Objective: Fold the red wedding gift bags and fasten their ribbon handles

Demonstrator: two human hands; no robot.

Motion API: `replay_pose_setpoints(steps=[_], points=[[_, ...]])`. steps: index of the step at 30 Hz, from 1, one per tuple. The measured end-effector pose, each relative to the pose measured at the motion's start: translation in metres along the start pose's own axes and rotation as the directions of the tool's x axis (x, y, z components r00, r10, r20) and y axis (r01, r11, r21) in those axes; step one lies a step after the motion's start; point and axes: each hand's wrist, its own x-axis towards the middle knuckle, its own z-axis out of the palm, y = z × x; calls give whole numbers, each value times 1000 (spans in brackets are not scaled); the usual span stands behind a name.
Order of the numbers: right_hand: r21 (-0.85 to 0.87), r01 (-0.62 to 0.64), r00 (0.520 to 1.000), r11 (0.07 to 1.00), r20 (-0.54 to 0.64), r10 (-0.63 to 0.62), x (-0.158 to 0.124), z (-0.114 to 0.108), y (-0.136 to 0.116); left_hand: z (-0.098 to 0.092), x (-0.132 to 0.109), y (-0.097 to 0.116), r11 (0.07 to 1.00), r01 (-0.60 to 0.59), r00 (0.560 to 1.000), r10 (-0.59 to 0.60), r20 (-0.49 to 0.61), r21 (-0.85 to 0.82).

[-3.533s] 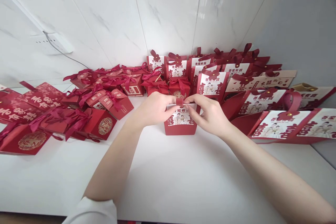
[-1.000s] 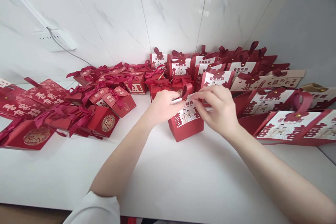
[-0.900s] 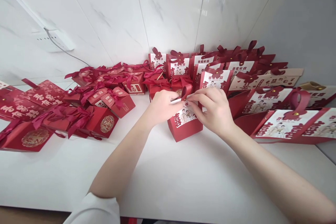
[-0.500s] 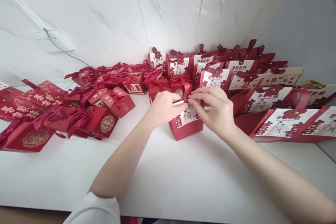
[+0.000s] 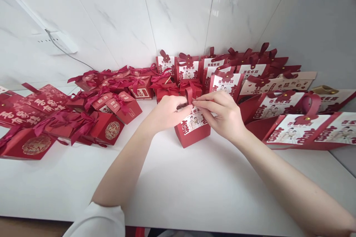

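A red gift box [image 5: 194,133] with a white printed label stands upright on the white table [image 5: 178,189]. My left hand [image 5: 169,114] pinches its top edge from the left, thumb in front. From the right, my right hand [image 5: 221,113] has its fingertips closed at the same top edge, beside the base of the red ribbon loop [image 5: 189,94]. The fingertips of both hands nearly meet there. What lies exactly between the right fingertips is too small to make out.
Red boxes with ribbon bows [image 5: 112,127] crowd the left and back. Similar labelled bags [image 5: 299,129] stand at the right, several rows deep. A tiled wall [image 5: 178,14] rises behind, with a cable [image 5: 66,52] from a socket at the left.
Both hands and the box between them have shifted slightly left in the view. The grip at the top of the box looks much the same.
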Motion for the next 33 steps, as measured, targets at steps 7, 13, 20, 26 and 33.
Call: replay_pose_setpoints(steps=[7,13,20,26,33], points=[[-15,-83,996,996,27,84,0,3,-3,0,4,-1,995,36,996,-43,-74,-93],[21,-86,995,996,57,85,-6,10,-3,-4,5,-4,965,103,993,-116,-38,-242],[48,-122,992,991,18,121,-4,9,-6,-4,7,-8,958,95,994,-105,-24,-272],[169,-227,974,959,50,222,0,6,-7,-2,5,-5,915,28,999,-14,38,-402],[236,-360,928,903,191,321,3,0,-6,-4,6,-6,969,-2,1000,9,26,-248]])
